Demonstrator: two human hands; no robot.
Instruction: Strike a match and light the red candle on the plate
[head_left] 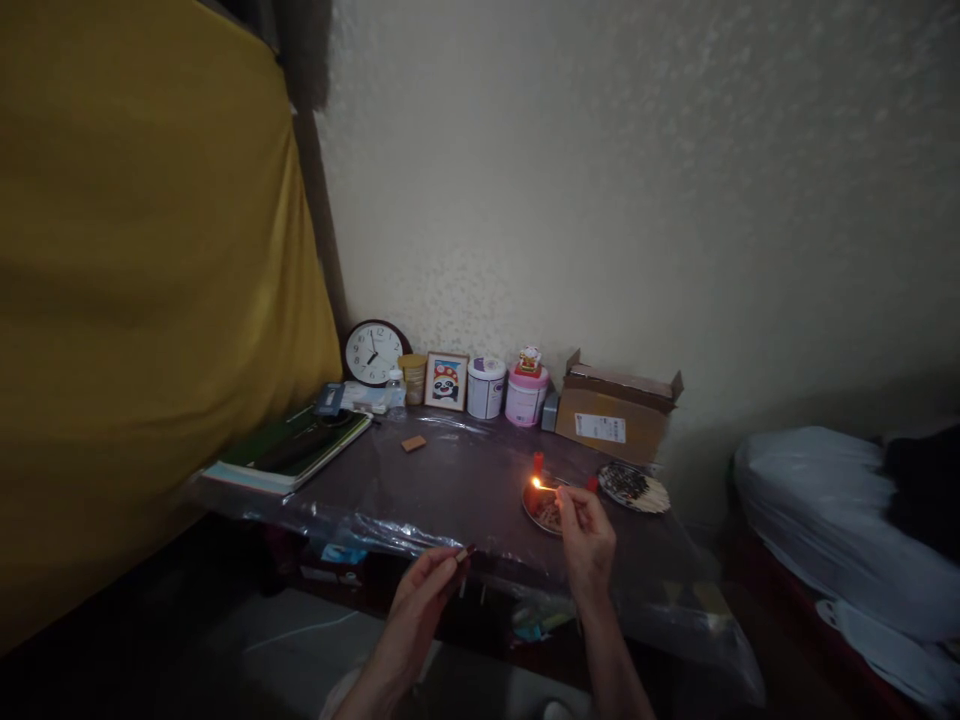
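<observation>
My right hand (587,530) pinches a burning match (550,488) between thumb and fingers. Its flame is at the left end, over a small metal dish (551,528) holding brownish bits. A red candle (538,462) stands just behind the flame, and more red shows beside the flame, partly lost in the glare. Another red piece (592,484) is partly hidden behind my right hand. In front of the table edge, my left hand (427,585) is closed on a small dark box, apparently a matchbox (466,552), mostly covered by the fingers.
On the right, a plate (634,487) holds burnt and unburnt matches. A cardboard box (619,410), tins (486,388), a panda picture (446,381) and a clock (375,352) line the wall. A book (300,448) and a flat brown box (413,443) lie left on the plastic-covered table (457,480).
</observation>
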